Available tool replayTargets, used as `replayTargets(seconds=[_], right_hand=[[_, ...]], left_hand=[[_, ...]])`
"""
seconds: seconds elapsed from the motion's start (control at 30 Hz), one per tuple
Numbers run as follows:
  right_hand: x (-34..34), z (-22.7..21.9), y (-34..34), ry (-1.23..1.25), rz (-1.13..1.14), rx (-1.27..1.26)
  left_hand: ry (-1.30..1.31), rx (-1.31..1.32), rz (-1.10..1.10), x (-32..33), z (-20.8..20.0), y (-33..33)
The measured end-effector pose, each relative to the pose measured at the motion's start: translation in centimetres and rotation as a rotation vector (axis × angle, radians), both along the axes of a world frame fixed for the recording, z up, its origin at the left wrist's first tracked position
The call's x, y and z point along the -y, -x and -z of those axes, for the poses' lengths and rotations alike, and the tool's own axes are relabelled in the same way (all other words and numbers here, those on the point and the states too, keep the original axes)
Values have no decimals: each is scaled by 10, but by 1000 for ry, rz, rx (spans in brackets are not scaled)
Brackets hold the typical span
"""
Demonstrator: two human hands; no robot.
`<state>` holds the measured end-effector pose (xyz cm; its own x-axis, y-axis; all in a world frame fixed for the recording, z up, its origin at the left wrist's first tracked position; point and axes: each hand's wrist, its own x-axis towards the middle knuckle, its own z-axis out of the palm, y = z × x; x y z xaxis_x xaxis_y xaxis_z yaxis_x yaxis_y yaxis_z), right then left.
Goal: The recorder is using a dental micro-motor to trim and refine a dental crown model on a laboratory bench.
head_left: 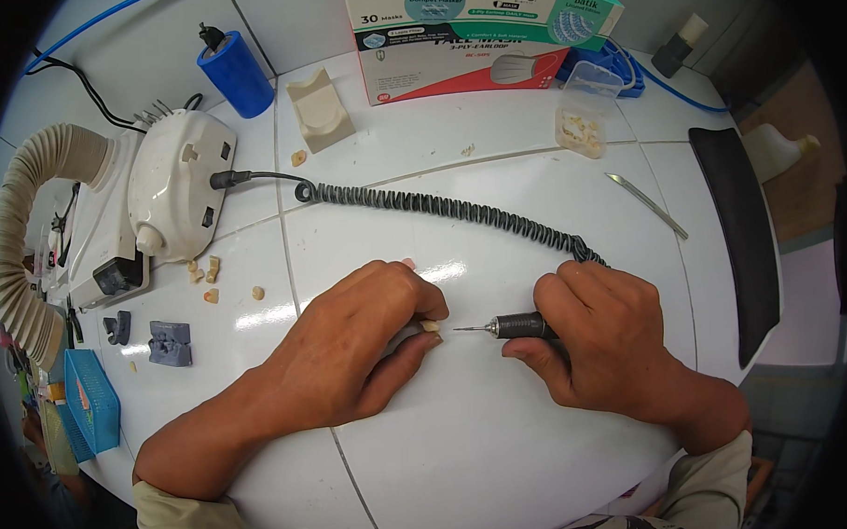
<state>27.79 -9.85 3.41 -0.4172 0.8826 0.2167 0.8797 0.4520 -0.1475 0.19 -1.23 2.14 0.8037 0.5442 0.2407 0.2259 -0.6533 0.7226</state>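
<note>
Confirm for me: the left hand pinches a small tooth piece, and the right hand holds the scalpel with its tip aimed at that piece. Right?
Not quite. The head view shows the right hand holding a corded handpiece, not the scalpel, which lies untouched on the table. The left hand does pinch the tooth piece.

Left hand (pixel 361 337) palm down, fingers curled, thumb and forefinger pinched together at its right edge, right hand (pixel 599 338) closed in a pen-like grasp, knuckles up, both forearms entering from below, wrists angled inward, fingertips near each other
</note>
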Motion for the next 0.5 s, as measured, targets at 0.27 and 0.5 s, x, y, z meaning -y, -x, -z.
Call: replayTargets(seconds=[0.27, 0.5], right_hand=[[-2, 1, -2, -19, -18, -23], [-1, 2, -2, -14, -39, -53]], left_hand=[[149, 34, -45, 6, -7, 2], [517, 6, -22, 10, -8, 4]])
